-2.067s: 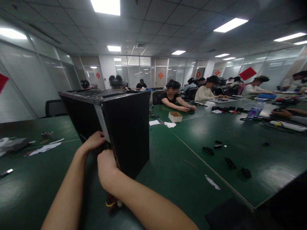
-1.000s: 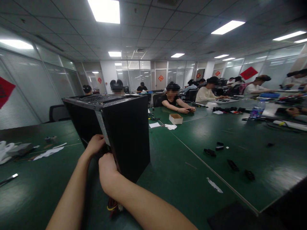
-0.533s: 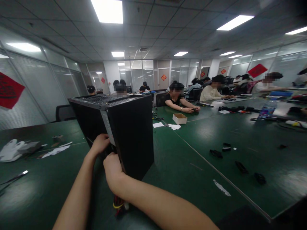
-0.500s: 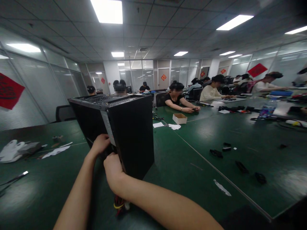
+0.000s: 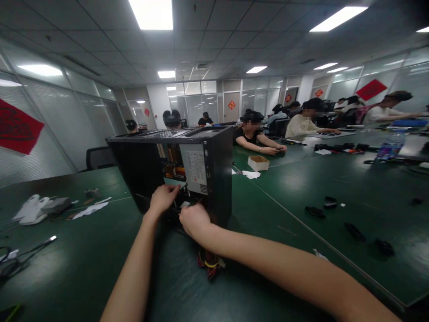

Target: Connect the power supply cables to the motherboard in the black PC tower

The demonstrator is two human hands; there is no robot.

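A black computer case (image 5: pixel 134 165) stands on the table, its open side facing me. Inside it a silver power supply (image 5: pixel 195 167) with a printed label sits at the upper right, beside brown and orange parts. At the lower part of the opening is my left hand (image 5: pixel 162 200), its fingers pressed together; whatever they grip is too small to make out. Close by on the right, my right hand (image 5: pixel 196 221) is curled closed by the case's lower edge, its fingertips mostly hidden. A bundle of coloured cables (image 5: pixel 210 267) hangs below my right wrist.
On the green table (image 5: pixel 261 214), a small white box (image 5: pixel 258 163) and crumpled paper stand beyond the case. Several black pieces (image 5: pixel 354 231) are scattered to the right. At left lie a white plastic bag (image 5: pixel 31 209) and a cable (image 5: pixel 33 250). People sit farther back.
The case has been turned so its open side and power supply now show more fully. Both hands appear farther right in view, still at its lower opening.
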